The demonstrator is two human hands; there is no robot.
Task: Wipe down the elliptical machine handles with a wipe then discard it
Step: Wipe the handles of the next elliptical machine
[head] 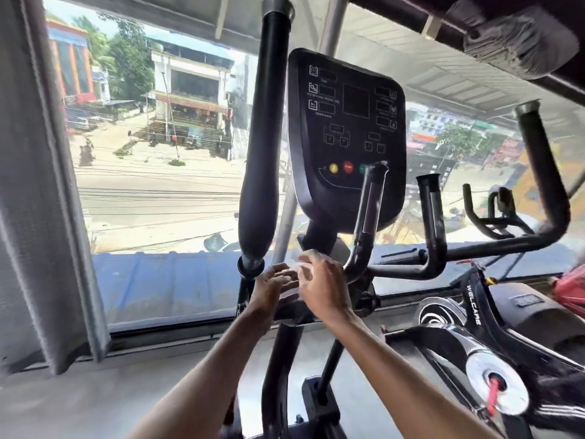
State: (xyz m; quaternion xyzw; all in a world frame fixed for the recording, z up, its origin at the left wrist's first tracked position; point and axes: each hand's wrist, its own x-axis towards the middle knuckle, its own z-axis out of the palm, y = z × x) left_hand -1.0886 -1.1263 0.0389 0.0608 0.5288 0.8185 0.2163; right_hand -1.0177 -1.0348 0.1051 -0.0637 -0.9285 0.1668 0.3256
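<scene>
Just below the elliptical's console (345, 128), the left hand (272, 285) and right hand (321, 288) meet, both sets of fingers curled onto a pale wipe (296, 280) between them. The tall black handle (262, 153) rises just left, untouched.

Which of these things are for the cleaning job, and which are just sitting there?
For the job:
- white wipe (blurry, probably the wipe), held between the left hand and right hand
- tall left handle
- tall right handle
- left inner handle
- right inner handle

Just sitting there:
- console
- curtain
- exercise bike
- rolled cloth
</scene>
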